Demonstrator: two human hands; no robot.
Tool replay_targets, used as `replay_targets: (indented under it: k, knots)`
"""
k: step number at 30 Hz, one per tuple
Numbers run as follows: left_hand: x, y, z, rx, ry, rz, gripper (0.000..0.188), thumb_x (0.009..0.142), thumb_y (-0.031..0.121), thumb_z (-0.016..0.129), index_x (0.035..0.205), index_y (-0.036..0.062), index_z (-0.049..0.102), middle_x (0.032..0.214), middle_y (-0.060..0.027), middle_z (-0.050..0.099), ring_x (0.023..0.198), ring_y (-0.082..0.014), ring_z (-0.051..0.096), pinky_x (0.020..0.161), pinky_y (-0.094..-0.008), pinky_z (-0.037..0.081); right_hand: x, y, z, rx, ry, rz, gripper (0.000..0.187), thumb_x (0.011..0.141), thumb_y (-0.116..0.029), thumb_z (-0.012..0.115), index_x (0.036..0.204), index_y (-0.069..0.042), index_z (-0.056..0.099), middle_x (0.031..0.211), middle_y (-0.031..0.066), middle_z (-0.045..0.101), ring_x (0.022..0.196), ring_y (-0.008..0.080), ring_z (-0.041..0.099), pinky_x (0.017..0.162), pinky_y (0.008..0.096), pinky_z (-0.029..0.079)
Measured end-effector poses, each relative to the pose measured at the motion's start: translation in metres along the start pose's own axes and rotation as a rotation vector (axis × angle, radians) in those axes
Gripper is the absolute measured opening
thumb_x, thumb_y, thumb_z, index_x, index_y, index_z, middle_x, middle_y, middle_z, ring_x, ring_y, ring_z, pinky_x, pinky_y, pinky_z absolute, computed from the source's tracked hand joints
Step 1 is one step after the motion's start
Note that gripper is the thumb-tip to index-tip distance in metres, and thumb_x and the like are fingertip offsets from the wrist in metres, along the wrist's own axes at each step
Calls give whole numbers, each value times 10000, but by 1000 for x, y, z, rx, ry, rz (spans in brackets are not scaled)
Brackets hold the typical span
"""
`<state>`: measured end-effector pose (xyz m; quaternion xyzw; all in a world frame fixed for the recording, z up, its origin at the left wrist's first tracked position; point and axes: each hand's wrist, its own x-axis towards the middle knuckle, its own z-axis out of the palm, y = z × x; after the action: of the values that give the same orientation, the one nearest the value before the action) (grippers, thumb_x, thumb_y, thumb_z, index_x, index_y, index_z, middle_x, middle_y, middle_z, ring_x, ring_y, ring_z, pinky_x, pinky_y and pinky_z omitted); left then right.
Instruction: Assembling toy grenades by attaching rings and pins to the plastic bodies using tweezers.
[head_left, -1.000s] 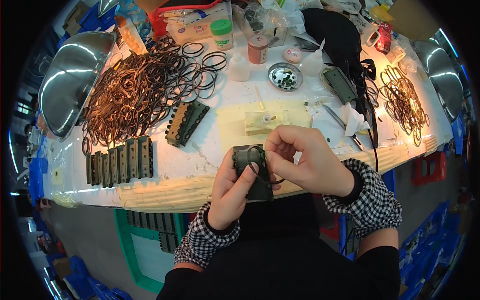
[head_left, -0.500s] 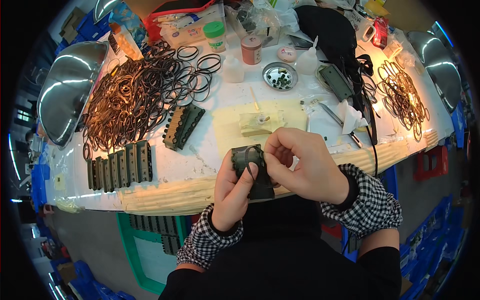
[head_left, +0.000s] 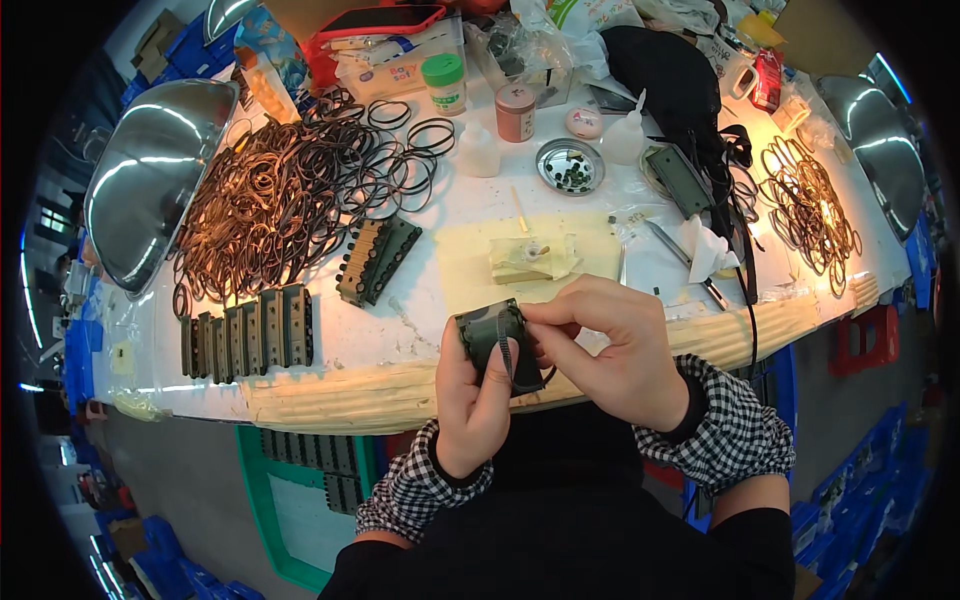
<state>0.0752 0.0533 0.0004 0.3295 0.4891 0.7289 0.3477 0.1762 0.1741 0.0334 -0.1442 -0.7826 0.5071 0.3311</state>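
Holding the dark block [head_left: 488,335] in my left hand [head_left: 470,400] over the tabletop [head_left: 400,340] edge, fingers clenched on it; right hand [head_left: 610,350] pinches a black band [head_left: 508,360], prob. seating it in a groove. Next: stretch it evenly w/o slipping.

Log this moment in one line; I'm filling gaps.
left hand: holds dark block | right hand: pinches black ring on it

Left hand [head_left: 470,395] gripping dark ribbed block [head_left: 490,335], right hand [head_left: 610,350] pinching black rubber ring [head_left: 508,352] against it
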Motion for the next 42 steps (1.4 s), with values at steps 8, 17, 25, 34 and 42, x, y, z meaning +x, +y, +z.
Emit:
replay_targets:
  k: [8,17,25,34,42]
  knots:
    - [2,1,-6,-311,-71,-114,307,996,124,428,1273,-8,415,1170,-113,561,1059,-168,565,915,-302,461,-2,-5,-1,120,-24,121,142,801,-3,659,939,28,677,750,80,615,619,138,583,547,265,468]
    - [0,-5,-4,-171,-2,-82,286,994,116,426,1251,-7,443,1131,-100,578,1040,-167,573,908,-315,467,-5,4,5,-292,68,-263,154,778,-14,679,929,12,685,747,44,571,611,132,547,558,245,441]
    - [0,-3,-5,-237,-47,-121,303,993,154,456,1244,-16,444,1123,-100,581,1029,-168,573,899,-309,466,-12,-7,4,-130,46,-59,140,805,-5,653,939,22,682,751,43,573,624,96,531,542,236,411]
    - [6,2,-9,-428,-39,-176,310,996,131,444,1272,-7,419,1153,-95,565,1043,-154,579,906,-302,489,-6,-5,4,24,35,14,209,802,-25,672,1009,-5,698,778,57,606,657,124,552,557,241,430]
    - [4,2,-8,-438,-73,-131,303,999,142,431,1268,1,420,1155,-95,563,1067,-167,574,915,-331,501,-4,-4,3,-8,-24,-32,218,804,-6,659,1017,-25,704,770,44,587,691,124,550,543,240,432]
